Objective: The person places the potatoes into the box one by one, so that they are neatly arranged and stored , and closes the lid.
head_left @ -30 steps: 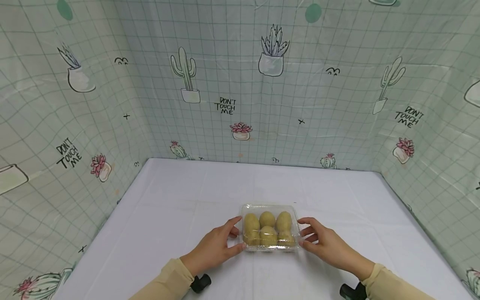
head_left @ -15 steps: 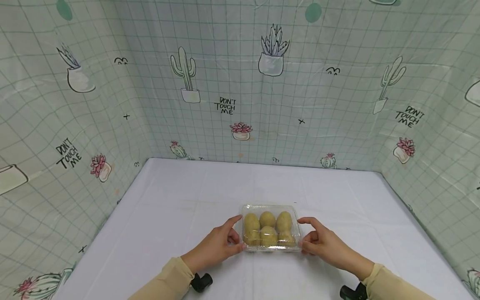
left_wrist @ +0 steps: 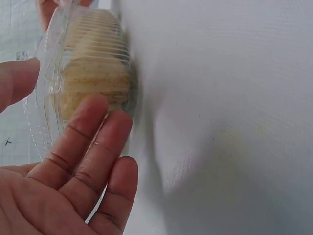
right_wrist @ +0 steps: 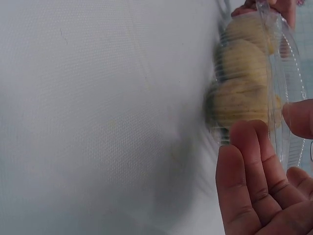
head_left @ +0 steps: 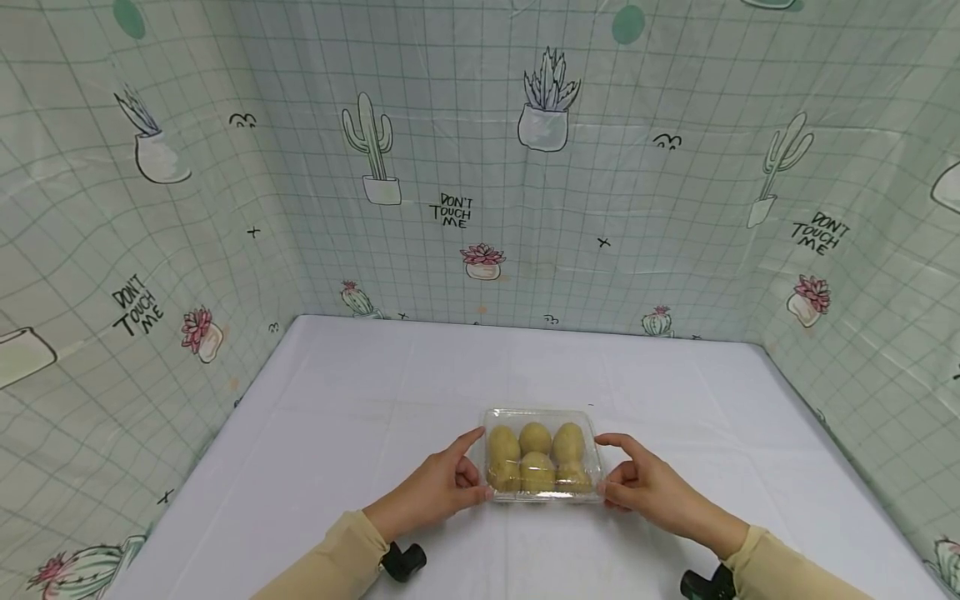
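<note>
A clear plastic clamshell box (head_left: 542, 498) lies on the white-covered table in the head view, lid down over several yellowish, rounded fruits (head_left: 536, 438) whose kind I cannot tell. My left hand (head_left: 433, 493) holds its left side, index finger by the back corner and thumb by the front one. On the opposite side, my right hand (head_left: 651, 490) holds the box the same way. In the left wrist view, curved fingertips (left_wrist: 93, 105) lie against the ribbed side wall. The right wrist view has fingertips (right_wrist: 249, 132) at the other side wall.
A white cloth (head_left: 375, 375) covers the table. Behind and on both sides hang grid-patterned curtains (head_left: 480, 117) with printed cactus drawings. Black wrist devices (head_left: 403, 563) show beneath both sleeves.
The other fingers of my right hand have curled in below the index finger, and those of the left have shifted slightly. The box has stayed in place.
</note>
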Demonstrator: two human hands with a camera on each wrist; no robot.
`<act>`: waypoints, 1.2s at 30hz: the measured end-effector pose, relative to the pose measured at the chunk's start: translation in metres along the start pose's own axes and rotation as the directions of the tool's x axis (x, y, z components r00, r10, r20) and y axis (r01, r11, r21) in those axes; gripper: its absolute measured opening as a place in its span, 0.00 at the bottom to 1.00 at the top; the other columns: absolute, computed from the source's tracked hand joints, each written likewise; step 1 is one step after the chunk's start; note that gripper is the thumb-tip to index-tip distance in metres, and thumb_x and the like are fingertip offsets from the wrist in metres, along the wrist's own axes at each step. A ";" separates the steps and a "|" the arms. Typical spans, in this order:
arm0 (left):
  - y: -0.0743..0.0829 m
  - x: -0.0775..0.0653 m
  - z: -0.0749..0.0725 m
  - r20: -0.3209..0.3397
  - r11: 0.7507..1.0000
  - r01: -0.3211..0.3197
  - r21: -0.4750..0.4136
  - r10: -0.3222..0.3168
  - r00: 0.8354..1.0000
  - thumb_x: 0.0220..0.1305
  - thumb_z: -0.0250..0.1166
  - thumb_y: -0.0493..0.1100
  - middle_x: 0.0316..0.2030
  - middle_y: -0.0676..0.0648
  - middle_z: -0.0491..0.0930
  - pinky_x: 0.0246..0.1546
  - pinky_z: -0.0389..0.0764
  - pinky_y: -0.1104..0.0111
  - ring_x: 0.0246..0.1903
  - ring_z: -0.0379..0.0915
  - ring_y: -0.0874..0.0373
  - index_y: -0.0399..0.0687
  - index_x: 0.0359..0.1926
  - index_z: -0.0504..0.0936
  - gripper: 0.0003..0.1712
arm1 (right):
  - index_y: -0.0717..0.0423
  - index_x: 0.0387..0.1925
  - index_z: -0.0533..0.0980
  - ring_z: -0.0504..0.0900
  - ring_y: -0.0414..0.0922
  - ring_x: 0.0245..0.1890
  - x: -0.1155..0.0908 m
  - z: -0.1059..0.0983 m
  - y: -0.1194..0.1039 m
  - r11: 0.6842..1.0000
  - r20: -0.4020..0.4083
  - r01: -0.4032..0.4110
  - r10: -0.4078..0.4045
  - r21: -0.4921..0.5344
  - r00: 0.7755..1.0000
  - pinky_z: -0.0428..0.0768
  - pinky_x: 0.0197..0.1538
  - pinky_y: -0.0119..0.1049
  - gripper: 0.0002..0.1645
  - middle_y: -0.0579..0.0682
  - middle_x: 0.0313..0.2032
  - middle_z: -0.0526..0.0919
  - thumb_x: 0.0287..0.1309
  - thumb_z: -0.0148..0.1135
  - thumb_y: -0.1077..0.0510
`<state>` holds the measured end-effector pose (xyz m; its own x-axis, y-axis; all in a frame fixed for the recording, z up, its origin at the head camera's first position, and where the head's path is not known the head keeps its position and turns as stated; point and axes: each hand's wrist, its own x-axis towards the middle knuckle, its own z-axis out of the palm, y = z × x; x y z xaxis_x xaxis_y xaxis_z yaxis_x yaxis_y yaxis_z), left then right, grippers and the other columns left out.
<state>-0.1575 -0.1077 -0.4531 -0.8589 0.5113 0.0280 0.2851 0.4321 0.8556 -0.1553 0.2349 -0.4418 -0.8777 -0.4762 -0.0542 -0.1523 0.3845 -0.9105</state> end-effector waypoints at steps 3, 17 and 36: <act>0.000 0.001 0.000 0.003 1.000 -0.001 -0.016 0.001 1.000 0.62 0.72 0.40 0.30 0.55 0.79 0.32 0.77 0.72 0.30 0.77 0.63 0.36 0.76 0.53 0.49 | 0.67 0.71 0.53 0.82 0.47 0.30 0.000 0.000 -0.001 1.000 0.001 -0.004 0.004 0.007 1.000 0.81 0.32 0.37 0.41 0.55 0.30 0.81 0.63 0.64 0.66; 0.000 0.002 0.001 -0.013 0.996 -0.009 -0.087 0.008 1.000 0.62 0.71 0.37 0.29 0.54 0.79 0.28 0.74 0.73 0.27 0.74 0.62 0.35 0.75 0.53 0.49 | 0.66 0.71 0.53 0.81 0.45 0.28 0.001 0.000 0.001 1.000 -0.001 -0.003 0.003 0.000 1.000 0.79 0.30 0.36 0.41 0.55 0.29 0.81 0.64 0.64 0.65; -0.001 0.002 0.004 -0.039 0.987 -0.014 -0.162 0.008 0.999 0.60 0.71 0.35 0.27 0.52 0.79 0.26 0.71 0.72 0.25 0.71 0.62 0.36 0.75 0.53 0.49 | 0.66 0.70 0.53 0.79 0.44 0.27 0.002 0.000 -0.001 1.000 0.003 -0.014 0.014 -0.010 1.000 0.77 0.29 0.34 0.41 0.54 0.29 0.80 0.64 0.64 0.64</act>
<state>-0.1579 -0.1041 -0.4565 -0.8724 0.4857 0.0548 0.2246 0.2989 0.9275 -0.1570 0.2339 -0.4410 -0.8784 -0.4729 -0.0683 -0.1442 0.3988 -0.9056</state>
